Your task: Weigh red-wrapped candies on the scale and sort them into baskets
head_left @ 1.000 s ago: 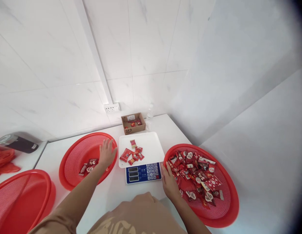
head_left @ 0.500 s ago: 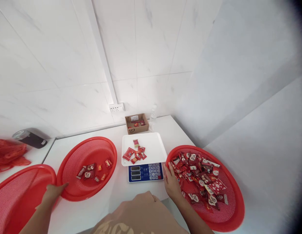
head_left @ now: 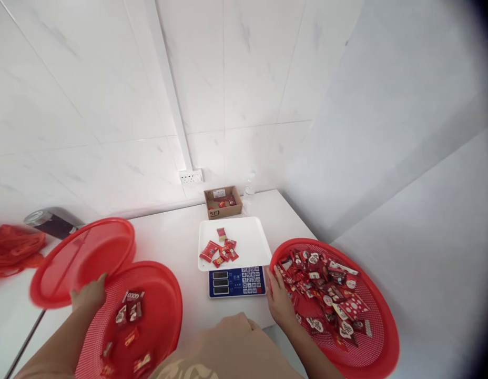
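Toward the left end of the counter, the left hand is closed on the near rim of a tilted red basket, some of its fingers hidden. Nearer the front edge sits a second basket with a few wrapped sweets. By the right edge, the right hand lays bent fingers over the rim of a third basket, which holds many more; whether it pinches, I cannot tell.
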Tool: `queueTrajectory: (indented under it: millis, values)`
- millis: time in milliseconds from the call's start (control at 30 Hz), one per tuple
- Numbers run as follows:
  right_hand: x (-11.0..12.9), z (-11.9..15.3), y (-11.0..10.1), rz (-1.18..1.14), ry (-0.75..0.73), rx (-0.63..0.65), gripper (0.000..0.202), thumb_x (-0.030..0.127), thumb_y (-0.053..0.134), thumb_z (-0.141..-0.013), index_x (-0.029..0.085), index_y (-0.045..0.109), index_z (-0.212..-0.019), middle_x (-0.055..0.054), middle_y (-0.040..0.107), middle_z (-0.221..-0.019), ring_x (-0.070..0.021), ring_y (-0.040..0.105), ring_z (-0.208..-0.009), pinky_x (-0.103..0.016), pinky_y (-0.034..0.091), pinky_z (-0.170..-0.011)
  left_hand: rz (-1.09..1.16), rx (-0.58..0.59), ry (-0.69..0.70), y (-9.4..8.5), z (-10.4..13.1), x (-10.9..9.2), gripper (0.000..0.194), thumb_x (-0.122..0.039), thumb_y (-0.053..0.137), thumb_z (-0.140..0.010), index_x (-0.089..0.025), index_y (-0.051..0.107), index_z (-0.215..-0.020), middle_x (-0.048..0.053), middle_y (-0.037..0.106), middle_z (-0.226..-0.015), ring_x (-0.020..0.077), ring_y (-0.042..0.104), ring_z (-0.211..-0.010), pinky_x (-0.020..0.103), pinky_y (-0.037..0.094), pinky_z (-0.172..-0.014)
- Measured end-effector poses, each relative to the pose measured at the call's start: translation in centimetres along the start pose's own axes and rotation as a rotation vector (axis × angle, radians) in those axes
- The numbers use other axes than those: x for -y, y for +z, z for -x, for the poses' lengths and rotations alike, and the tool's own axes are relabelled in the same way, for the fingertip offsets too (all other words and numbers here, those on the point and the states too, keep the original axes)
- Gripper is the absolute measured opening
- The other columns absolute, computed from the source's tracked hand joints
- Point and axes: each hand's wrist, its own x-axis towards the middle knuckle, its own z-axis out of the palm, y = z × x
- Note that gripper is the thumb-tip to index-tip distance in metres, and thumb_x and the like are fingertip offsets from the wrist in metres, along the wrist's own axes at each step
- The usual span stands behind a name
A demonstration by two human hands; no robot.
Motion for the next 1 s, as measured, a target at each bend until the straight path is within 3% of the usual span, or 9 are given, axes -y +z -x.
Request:
queueTrajectory:
  millis: [67,167,400,500,633,700,800,867,1000]
  values:
    - [-0.1,0.0,0.1,-0.002,-0.003,0.003,0.052,0.025,0.027,-0.087,0.018,0.036,-0.138,-0.009,0.021,-0.15,-0.0193,0.021,-0.138,-0.037,0.031,-0.108,-0.1,-0.007,0.091,-0.8,0.2,-1.2,0.058,-0.005,0.033,-0.072,-0.013,0.05,-0.127,0.019,0.062,-0.116,0.0315,0.054,-0.112,0.058,0.023,-0.102]
    - [-0.3,0.0,0.2,-0.006,-0.008,0.0,0.052,0.026,0.027,-0.087,0.02,0.035,-0.139,-0.008,0.021,-0.15,-0.0194,0.02,-0.138,-0.039,0.03,-0.108,-0.158,-0.048,0.216,-1.3,0.3,-3.0,0.06,0.0,0.031,-0.073,-0.017,0.051,-0.127,0.018,0.057,-0.122,0.0286,0.047,-0.122,0.058,0.021,-0.104]
    - [-0.4,0.0,0.3,0.001,-0.014,-0.022,0.052,0.029,0.026,-0.089,0.017,0.036,-0.138,-0.01,0.026,-0.148,-0.0198,0.018,-0.139,-0.038,0.03,-0.109,-0.144,-0.055,0.153,0.2,-1.2,-4.6,0.065,0.002,0.027,-0.077,-0.021,0.039,-0.137,0.012,0.028,-0.149,0.0328,0.015,-0.138,0.061,0.036,-0.091]
    - [-0.3,0.0,0.3,0.014,-0.01,-0.015,0.052,0.028,0.026,-0.088,0.016,0.036,-0.138,-0.01,0.025,-0.148,-0.0202,0.019,-0.139,-0.038,0.03,-0.109,-0.106,-0.053,0.145,0.6,-1.9,-4.3,0.073,-0.001,0.035,-0.073,-0.024,0.029,-0.142,0.012,0.022,-0.151,0.0386,0.025,-0.134,0.057,0.043,-0.086]
    - [-0.2,0.0,0.2,0.017,-0.011,-0.023,0.053,0.027,0.027,-0.087,0.018,0.034,-0.139,-0.008,0.023,-0.149,-0.0199,0.019,-0.138,-0.038,0.03,-0.108,0.009,-0.086,0.206,0.7,-2.2,-3.3,0.082,-0.001,0.037,-0.069,-0.019,0.015,-0.146,0.018,0.012,-0.152,0.0341,0.049,-0.118,0.046,0.047,-0.084]
    - [-0.2,0.0,0.2,0.014,-0.014,-0.031,0.053,0.026,0.027,-0.087,0.018,0.033,-0.139,-0.009,0.024,-0.149,-0.0199,0.019,-0.138,-0.038,0.029,-0.109,0.082,-0.121,0.152,0.6,-2.4,-2.7,0.081,-0.005,0.037,-0.07,-0.013,0.009,-0.146,0.021,0.016,-0.15,0.0339,0.051,-0.115,0.043,0.047,-0.084]
    - [-0.1,0.0,0.3,0.008,-0.011,-0.032,0.054,0.026,0.027,-0.087,0.017,0.033,-0.14,-0.009,0.025,-0.148,-0.02,0.019,-0.139,-0.038,0.029,-0.109,0.11,-0.075,0.103,0.6,-2.8,-1.4,0.078,-0.01,0.04,-0.07,-0.001,0.011,-0.142,0.024,0.049,-0.129,0.033,0.053,-0.113,0.04,0.046,-0.085]
    - [-0.2,0.0,0.3,0.005,-0.006,-0.03,0.054,0.026,0.027,-0.087,0.018,0.032,-0.14,-0.009,0.025,-0.148,-0.0197,0.019,-0.139,-0.038,0.029,-0.109,0.054,-0.023,0.092,0.7,-3.3,-0.6,0.073,-0.01,0.04,-0.069,0.003,0.022,-0.138,0.021,0.061,-0.113,0.0312,0.056,-0.109,0.039,0.045,-0.087]
    - [-0.2,-0.1,0.3,0.012,0.01,-0.014,0.054,0.025,0.027,-0.086,0.017,0.033,-0.14,-0.008,0.024,-0.149,-0.0198,0.019,-0.139,-0.038,0.028,-0.109,-0.014,-0.05,0.169,1.3,-3.7,0.6,0.053,-0.009,0.041,-0.065,-0.003,0.053,-0.117,0.016,0.063,-0.112,0.0279,0.054,-0.112,0.035,0.039,-0.097]
